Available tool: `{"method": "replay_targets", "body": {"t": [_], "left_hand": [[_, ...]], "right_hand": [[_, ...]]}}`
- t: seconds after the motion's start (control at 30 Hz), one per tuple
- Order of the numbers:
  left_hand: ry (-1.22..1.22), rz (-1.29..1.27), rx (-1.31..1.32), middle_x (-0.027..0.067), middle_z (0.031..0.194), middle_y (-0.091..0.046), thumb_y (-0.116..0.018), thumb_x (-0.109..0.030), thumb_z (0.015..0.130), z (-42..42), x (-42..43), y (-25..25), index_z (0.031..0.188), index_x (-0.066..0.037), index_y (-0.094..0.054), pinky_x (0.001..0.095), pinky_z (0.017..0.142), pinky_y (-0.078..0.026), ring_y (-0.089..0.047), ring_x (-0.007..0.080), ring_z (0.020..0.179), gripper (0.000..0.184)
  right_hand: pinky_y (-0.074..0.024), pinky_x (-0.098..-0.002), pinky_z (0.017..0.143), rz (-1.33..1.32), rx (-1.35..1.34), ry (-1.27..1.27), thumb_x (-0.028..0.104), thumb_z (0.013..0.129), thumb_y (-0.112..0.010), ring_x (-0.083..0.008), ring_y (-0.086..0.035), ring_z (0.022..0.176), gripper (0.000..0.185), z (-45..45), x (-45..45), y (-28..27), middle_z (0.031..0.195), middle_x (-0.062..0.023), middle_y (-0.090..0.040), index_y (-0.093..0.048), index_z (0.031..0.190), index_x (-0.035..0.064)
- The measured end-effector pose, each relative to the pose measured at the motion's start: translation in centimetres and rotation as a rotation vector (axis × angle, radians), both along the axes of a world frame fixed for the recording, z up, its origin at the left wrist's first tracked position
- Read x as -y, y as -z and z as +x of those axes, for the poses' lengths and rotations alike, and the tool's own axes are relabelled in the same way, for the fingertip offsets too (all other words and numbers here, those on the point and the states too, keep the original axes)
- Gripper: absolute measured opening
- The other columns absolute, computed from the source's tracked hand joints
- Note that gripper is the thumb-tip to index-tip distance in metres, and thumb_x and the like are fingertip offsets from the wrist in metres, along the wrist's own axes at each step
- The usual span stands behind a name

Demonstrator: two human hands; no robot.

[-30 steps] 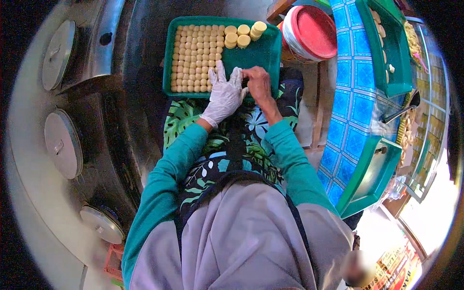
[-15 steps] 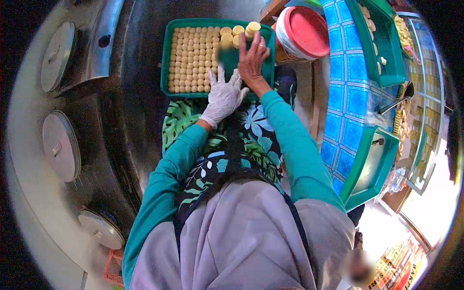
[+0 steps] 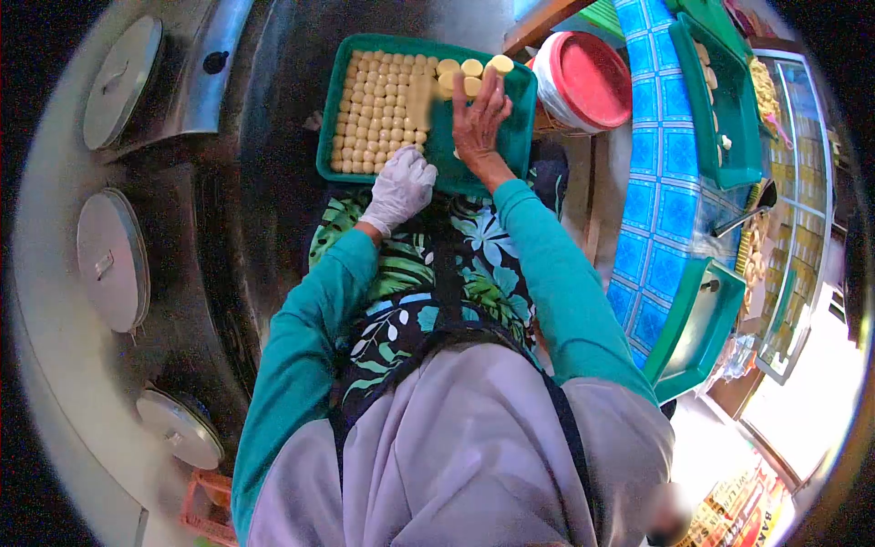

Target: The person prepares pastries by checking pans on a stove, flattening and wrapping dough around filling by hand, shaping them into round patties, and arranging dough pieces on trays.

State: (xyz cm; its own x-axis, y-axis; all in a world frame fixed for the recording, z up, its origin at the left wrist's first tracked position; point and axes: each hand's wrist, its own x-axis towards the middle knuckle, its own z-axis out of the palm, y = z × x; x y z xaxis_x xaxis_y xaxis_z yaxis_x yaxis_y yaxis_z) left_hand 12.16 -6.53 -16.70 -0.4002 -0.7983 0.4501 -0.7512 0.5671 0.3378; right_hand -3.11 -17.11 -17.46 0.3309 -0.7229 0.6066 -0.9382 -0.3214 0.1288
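Note:
A green tray (image 3: 330, 128) lies across my lap with rows of small pale dough balls (image 3: 374, 105) filling its left part. Several round yellow pieces (image 3: 471, 69) stand at its top right, some of them stacked. My left hand (image 3: 401, 187), in a clear glove, has its fingers curled at the lower edge of the dough balls; what it holds, if anything, is hidden. Bare and with fingers spread, my right hand (image 3: 478, 132) is over the right part of the tray, fingertips beside the yellow pieces.
A bucket with a red lid (image 3: 592, 80) is right of the tray. Beyond it a table with blue tiled cloth (image 3: 663, 210) bears green trays (image 3: 691, 342). Round metal lids (image 3: 111, 260) line the dark surface at left.
My left hand has curled its fingers and moved slightly left. My right hand, closed near the glove a second ago, has opened and reached up toward the yellow pieces.

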Motion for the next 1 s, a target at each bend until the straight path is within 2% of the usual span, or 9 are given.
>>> {"method": "replay_targets", "body": {"t": [0.4,0.47,0.53,0.63,0.67,0.7,0.73,0.83,1.0], "left_hand": [[0.002,0.074,0.082,0.0099,0.079,-0.057,-0.061,-0.012,0.069,0.2,0.0,0.3,0.075,-0.008,-0.056,0.0414,0.091,-0.044,-0.055,0.0293,0.094,0.009],[-0.011,0.025,0.070,0.0105,0.082,-0.058,-0.061,-0.012,0.069,0.3,0.0,0.7,0.075,-0.008,-0.056,0.0415,0.092,-0.043,-0.054,0.0299,0.096,0.009],[-0.017,-0.004,0.050,0.0111,0.085,-0.058,-0.061,-0.012,0.069,0.3,0.0,0.7,0.076,-0.008,-0.056,0.0416,0.093,-0.043,-0.054,0.0304,0.099,0.009],[0.001,0.035,0.019,0.0115,0.094,-0.060,-0.060,-0.013,0.071,-0.3,-0.1,-0.3,0.084,-0.006,-0.059,0.0470,0.098,-0.040,-0.052,0.0313,0.105,0.014],[-0.042,0.043,0.062,0.0109,0.105,-0.059,-0.060,-0.016,0.075,-1.0,0.2,-0.5,0.098,-0.007,-0.059,0.0535,0.102,-0.033,-0.049,0.0343,0.112,0.025],[-0.087,0.047,0.103,0.0104,0.115,-0.058,-0.059,-0.019,0.079,-1.8,0.5,-0.8,0.112,-0.007,-0.058,0.0601,0.106,-0.027,-0.045,0.0374,0.119,0.035],[-0.083,0.044,0.100,0.0104,0.115,-0.058,-0.059,-0.019,0.079,-2.5,0.8,-1.1,0.112,-0.007,-0.058,0.0601,0.106,-0.027,-0.045,0.0374,0.119,0.035],[-0.099,0.188,0.316,0.0094,0.141,-0.044,-0.053,-0.039,0.090,-4.2,0.6,-2.8,0.136,-0.005,-0.045,0.0702,0.105,-0.013,-0.019,0.0524,0.136,0.058],[-0.018,0.189,0.196,0.0081,0.142,-0.044,-0.048,-0.046,0.091,-3.9,1.3,-1.6,0.135,-0.005,-0.047,0.0689,0.106,-0.011,-0.019,0.0521,0.136,0.060]], "right_hand": [[-0.0310,-0.0522,0.097,0.029,-0.091,-0.208,0.012,0.089,-0.044,-0.0391,-0.039,0.126,0.052,2.2,-1.1,0.1,0.141,-0.0256,-0.037,-0.040,0.141,0.0206],[-0.0333,-0.0506,0.095,-0.022,0.004,-0.292,0.010,0.085,-0.049,-0.0374,-0.042,0.122,0.049,1.4,-1.2,-1.5,0.132,-0.0227,-0.047,-0.050,0.133,0.0182],[-0.0370,-0.0492,0.090,0.109,0.357,-0.239,0.009,0.081,-0.052,-0.0348,-0.046,0.111,0.043,-0.4,-2.1,-2.4,0.115,-0.0173,-0.054,-0.058,0.122,0.0171],[-0.0405,-0.0441,0.078,0.450,0.241,-0.180,0.004,0.075,-0.056,-0.0306,-0.048,0.095,0.039,-5.0,-4.1,-2.2,0.098,-0.0107,-0.053,-0.066,0.110,0.0179],[-0.0405,-0.0441,0.078,0.451,0.241,-0.170,0.004,0.075,-0.056,-0.0306,-0.048,0.095,0.039,-5.4,-5.0,-2.4,0.098,-0.0107,-0.053,-0.066,0.110,0.0179],[-0.0404,-0.0437,0.074,0.450,0.062,-0.228,0.005,0.076,-0.055,-0.0298,-0.047,0.092,0.038,-5.7,-5.6,-2.6,0.091,-0.0096,-0.051,-0.066,0.109,0.0195],[-0.0404,-0.0433,0.069,0.445,-0.119,-0.288,0.006,0.077,-0.055,-0.0291,-0.047,0.089,0.037,-6.0,-5.9,-2.7,0.085,-0.0086,-0.048,-0.066,0.109,0.0211],[-0.0399,-0.0423,0.069,0.430,-0.187,-0.233,0.009,0.077,-0.055,-0.0296,-0.047,0.089,0.040,-6.4,-6.5,-2.1,0.085,-0.0096,-0.046,-0.064,0.112,0.0269],[-0.0411,-0.0466,0.073,0.665,-0.169,-0.225,0.010,0.082,-0.051,-0.0320,-0.046,0.096,0.046,-7.9,-6.3,-3.1,0.094,-0.0133,-0.049,-0.058,0.122,0.0291]]}}
